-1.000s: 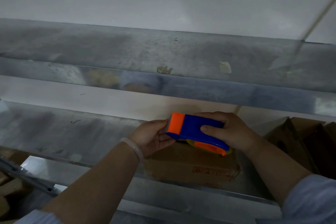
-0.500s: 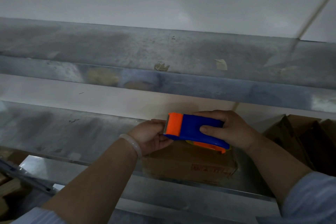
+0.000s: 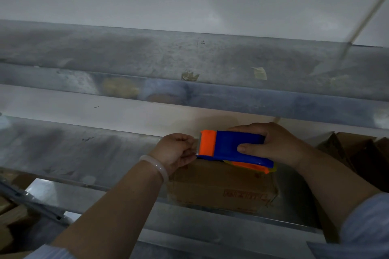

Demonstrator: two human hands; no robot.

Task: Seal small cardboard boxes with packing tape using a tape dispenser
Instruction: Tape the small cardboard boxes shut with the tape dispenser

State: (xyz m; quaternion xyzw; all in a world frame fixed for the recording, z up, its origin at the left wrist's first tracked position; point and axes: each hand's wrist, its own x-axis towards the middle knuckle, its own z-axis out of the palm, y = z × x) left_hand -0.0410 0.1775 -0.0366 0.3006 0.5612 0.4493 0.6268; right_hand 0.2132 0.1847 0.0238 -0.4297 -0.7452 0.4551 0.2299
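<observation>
A small brown cardboard box point(image 3: 221, 187) sits on the metal shelf point(image 3: 210, 225) in front of me. A blue and orange tape dispenser point(image 3: 229, 147) lies across the box's top, its orange end pointing left. My right hand point(image 3: 271, 143) grips the dispenser's blue body, thumb on the near side. My left hand point(image 3: 174, 153) is at the box's left top edge, right by the dispenser's orange end, its fingers curled and pinching there; the tape itself is too faint to make out.
Open cardboard boxes point(image 3: 357, 153) stand to the right on the shelf. More cardboard point(image 3: 8, 216) lies at the lower left. A higher metal shelf point(image 3: 189, 65) with tape scraps runs across above, against a white wall.
The dispenser has shifted a little to the right and levelled on the box. My left hand has curled its fingers at the orange end.
</observation>
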